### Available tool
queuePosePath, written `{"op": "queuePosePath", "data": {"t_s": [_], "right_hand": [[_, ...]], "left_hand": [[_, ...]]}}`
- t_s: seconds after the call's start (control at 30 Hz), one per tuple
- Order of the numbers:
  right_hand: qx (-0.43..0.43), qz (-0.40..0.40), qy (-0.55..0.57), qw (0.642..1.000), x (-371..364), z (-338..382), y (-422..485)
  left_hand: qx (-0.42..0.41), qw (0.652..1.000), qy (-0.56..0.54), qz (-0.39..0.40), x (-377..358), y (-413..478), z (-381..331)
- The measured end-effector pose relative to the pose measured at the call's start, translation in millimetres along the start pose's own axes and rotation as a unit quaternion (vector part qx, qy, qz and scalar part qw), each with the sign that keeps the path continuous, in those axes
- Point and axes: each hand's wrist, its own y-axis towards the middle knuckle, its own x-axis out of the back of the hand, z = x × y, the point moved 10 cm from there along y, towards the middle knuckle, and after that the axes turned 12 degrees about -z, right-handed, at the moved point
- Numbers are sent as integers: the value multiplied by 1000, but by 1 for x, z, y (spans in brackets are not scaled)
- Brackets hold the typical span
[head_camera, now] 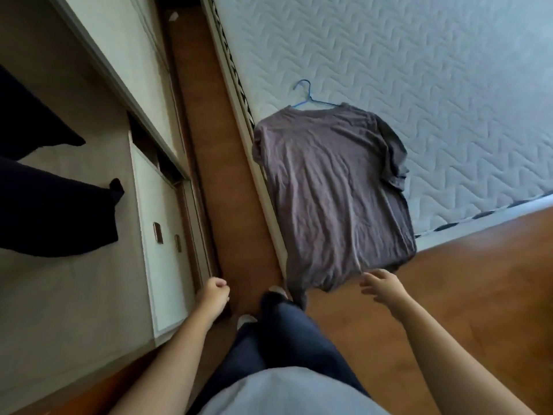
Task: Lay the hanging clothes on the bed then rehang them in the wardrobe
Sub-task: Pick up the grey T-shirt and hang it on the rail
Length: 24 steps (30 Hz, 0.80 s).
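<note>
A grey-brown T-shirt (332, 190) lies flat on the bed (449, 70) near its corner, its hem hanging over the mattress edge. A blue hanger (309, 97) is still inside it, hook sticking out of the collar. My right hand (381, 286) hovers just below the hem with fingers spread, holding nothing. My left hand (214, 293) is curled into a loose fist with nothing in it, beside the wardrobe (98, 40). Dark clothes (51, 202) hang inside the wardrobe at the left.
White wardrobe drawers (163, 244) with small handles stand by my left hand. A narrow strip of wooden floor (206, 145) runs between the wardrobe and the bed. My legs and feet (278, 313) stand in that gap.
</note>
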Motion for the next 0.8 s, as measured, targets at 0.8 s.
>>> {"op": "queuePosePath", "data": {"t_s": [0.8], "right_hand": [[-47, 6, -15, 999, 204, 7, 194]], "left_hand": [[-128, 985, 65, -96, -137, -44, -234]]}}
